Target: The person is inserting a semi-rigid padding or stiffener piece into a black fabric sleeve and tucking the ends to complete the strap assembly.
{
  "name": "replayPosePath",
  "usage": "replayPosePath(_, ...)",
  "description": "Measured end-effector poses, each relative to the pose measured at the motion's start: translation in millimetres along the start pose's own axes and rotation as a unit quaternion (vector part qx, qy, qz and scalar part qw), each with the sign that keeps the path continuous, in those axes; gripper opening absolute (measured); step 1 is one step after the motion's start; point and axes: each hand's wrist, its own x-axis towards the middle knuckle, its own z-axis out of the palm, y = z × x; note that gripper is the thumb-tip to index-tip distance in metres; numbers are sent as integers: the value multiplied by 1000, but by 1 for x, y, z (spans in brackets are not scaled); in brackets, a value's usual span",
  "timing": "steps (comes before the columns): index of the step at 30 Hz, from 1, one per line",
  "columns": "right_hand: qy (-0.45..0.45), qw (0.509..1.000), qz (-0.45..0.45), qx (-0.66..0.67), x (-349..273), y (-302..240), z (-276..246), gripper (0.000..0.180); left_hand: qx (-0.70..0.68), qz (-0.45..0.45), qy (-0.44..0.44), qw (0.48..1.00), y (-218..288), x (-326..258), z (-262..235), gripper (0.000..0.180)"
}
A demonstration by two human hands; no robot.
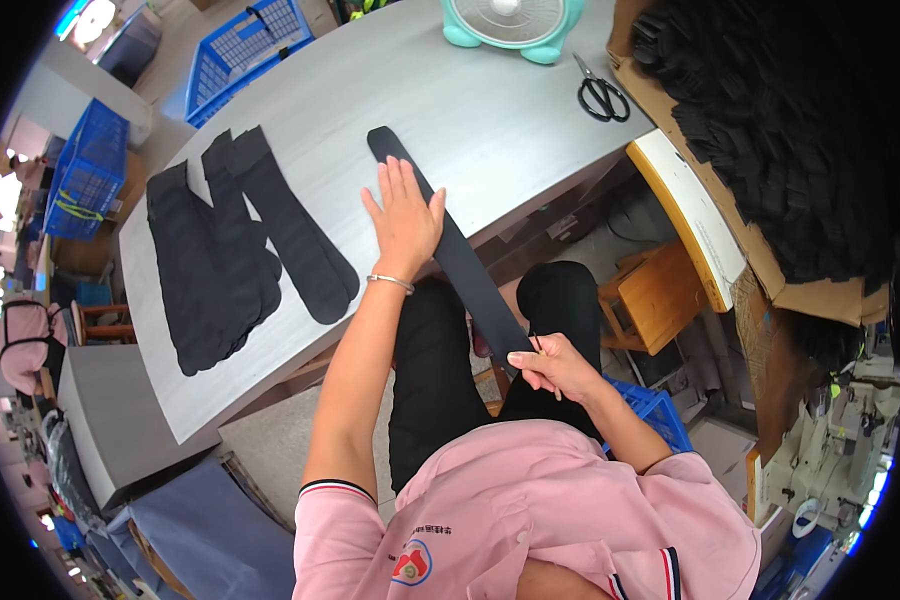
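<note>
A long black fabric strip (pixel 473 280) with a rounded far end runs from the table over its front edge toward my lap. My left hand (pixel 407 215) lies flat on its upper part, fingers stretched out and pressing it to the table. My right hand (pixel 560 368) is closed around the strip's near end, in front of my right knee. Something thin also sticks out of that grip, too small to name. To the left lie flat stacks of similar black strips (pixel 195 270), and a narrower stack (pixel 295 225) rests closest to my left hand.
Black-handled scissors (pixel 603 98) and a turquoise fan (pixel 510 20) are at the table's (pixel 340 90) far side. A cardboard box (pixel 830 300) heaped with black pieces (pixel 770 140) stands on the right, near a wooden stool (pixel 655 300). Blue crates (pixel 240 60) stand beyond the table.
</note>
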Motion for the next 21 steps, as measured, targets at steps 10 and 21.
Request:
replayPosePath(10, 133, 974, 22, -183, -102, 50, -57, 41, 27, -47, -34, 998, -10, 23, 15, 75)
replayPosePath(21, 611, 759, 226, -18, -311, 332, -22, 27, 55, -5, -2, 998, -13, 23, 26, 68)
